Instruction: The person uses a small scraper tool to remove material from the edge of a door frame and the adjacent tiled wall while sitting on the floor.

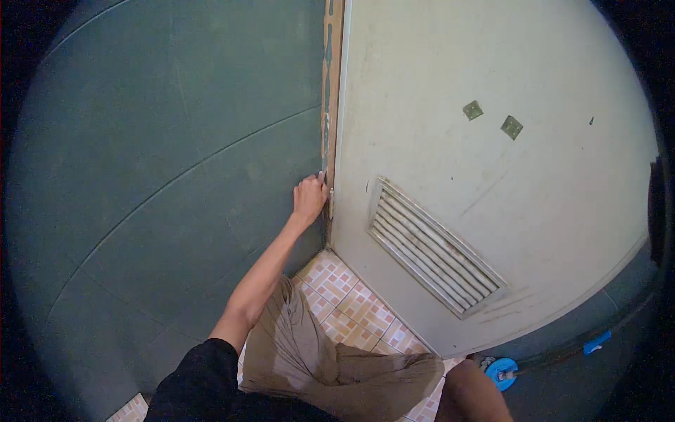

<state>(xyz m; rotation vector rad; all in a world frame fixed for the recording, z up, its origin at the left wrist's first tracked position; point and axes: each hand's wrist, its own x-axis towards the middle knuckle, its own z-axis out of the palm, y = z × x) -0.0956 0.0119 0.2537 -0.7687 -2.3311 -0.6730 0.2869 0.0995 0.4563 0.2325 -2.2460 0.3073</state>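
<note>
Honestly looks like a partway job to me. The wooden strip (335, 91) runs right along the left edge of the door (408, 84), and grey streaks (328, 91) dot its upper stretch with bare wood showing between them, so I'd guess that bit has been gone over and isn't finished. Further down the door's edge it gets dark and narrow, so no idea what's left there

Left hand (310, 199) is at the strip, just left of the door, fingers curled in tight. There's something pale at the fingertips, but I can't tell if it's a small tool or just a finger. Right hand isn't showing, so can't say what it's up to

As for the room: dark green wall (176, 141) with long seams left of the door, patterned tile floor (355, 309) at its foot. The door itself is off-white and scuffed, with a grubby louvred vent (436, 246) low down and 2 greenish squares (512, 127) higher up. Some round blue thing (501, 374) sits past its bottom edge
</note>
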